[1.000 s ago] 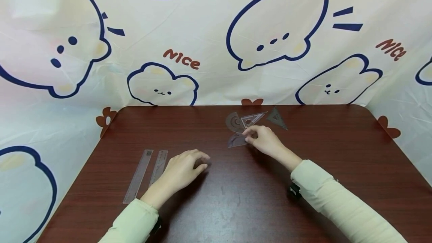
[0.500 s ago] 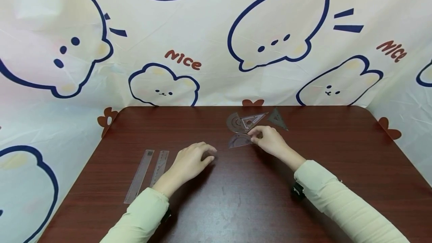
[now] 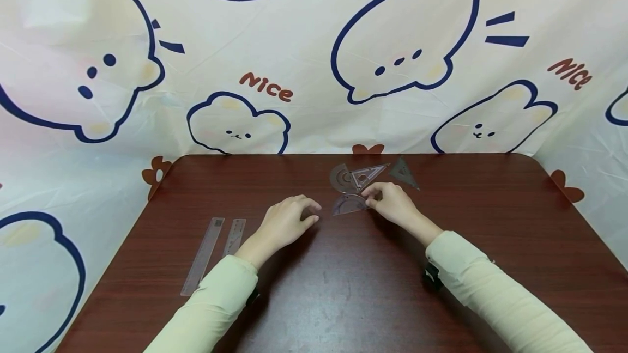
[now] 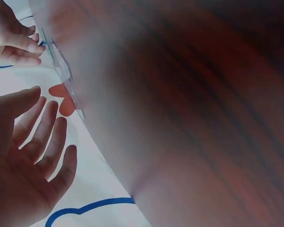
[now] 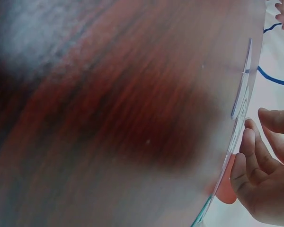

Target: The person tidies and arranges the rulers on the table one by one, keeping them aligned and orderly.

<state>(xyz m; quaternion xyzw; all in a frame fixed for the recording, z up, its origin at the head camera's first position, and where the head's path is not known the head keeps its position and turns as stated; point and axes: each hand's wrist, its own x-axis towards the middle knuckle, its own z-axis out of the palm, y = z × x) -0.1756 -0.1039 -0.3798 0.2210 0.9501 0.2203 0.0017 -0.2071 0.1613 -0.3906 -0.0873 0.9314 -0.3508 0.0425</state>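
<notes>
Left hand point(image 3: 287, 219) forward and right since a second ago; right hand point(image 3: 391, 203) slightly right; flat pieces look unmoved

Left hand released: thumb well apart from fingers, above the table point(image 3: 333, 287), short of the lower protractor point(image 3: 348, 205). Right hand also looks released, fingers loosely curved, nothing seen between thumb and fingertips. Can't be sure whether its tips touch the protractor's right end; clear plastic, poor angle.

Lower protractor lies flat, arc toward the far edge, just nearer than the upper protractor point(image 3: 339, 180) and clear set square point(image 3: 363, 177). Those two meet; overlap unclear. Greenish set square point(image 3: 403, 172) just right. Wide ruler point(image 3: 202, 257) and patterned ruler point(image 3: 235, 235) well apart at left, forearm covering the latter's near end.

Judgement: thin plastic is hard to pick up flat, so work from an edge with light fingertip or nail pressure, the other hand steadying. One piece at a time, neighbours un-nudged, left sleeve clear of the rulers.
</notes>
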